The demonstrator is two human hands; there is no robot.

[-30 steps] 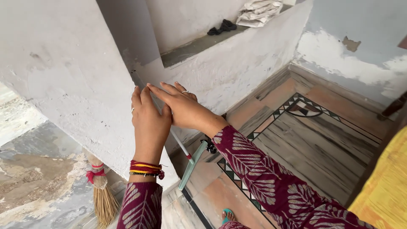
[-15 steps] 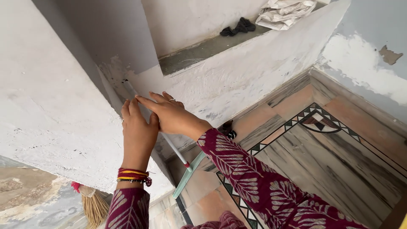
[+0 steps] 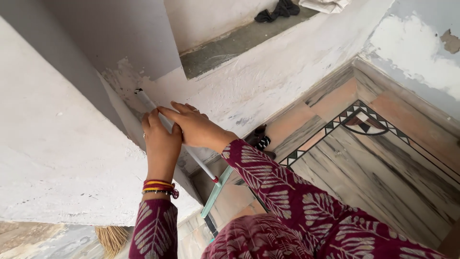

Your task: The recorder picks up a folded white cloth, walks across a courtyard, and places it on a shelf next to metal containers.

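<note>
A floor wiper leans into the corner of two white walls. Its long white handle (image 3: 145, 100) runs down to a pale green head (image 3: 215, 191) on the floor. My left hand (image 3: 161, 145) is closed around the handle's middle, with red and yellow bangles at the wrist. My right hand (image 3: 193, 127) lies across the handle just above the left hand, fingers stretched out flat and pointing left, a ring on one finger. Both arms wear maroon sleeves with a pale leaf print.
A straw broom (image 3: 112, 238) stands at the lower left behind the wall edge. A grey ledge (image 3: 225, 48) holds a dark cloth (image 3: 279, 9) and a white cloth (image 3: 326, 4). A black object (image 3: 259, 138) lies at the wall's foot. The patterned stone floor (image 3: 364, 153) spreads right.
The view has shifted down and left, so more of the handle's top shows. Both hands have stayed on the handle and my left fingers have closed tighter around it.
</note>
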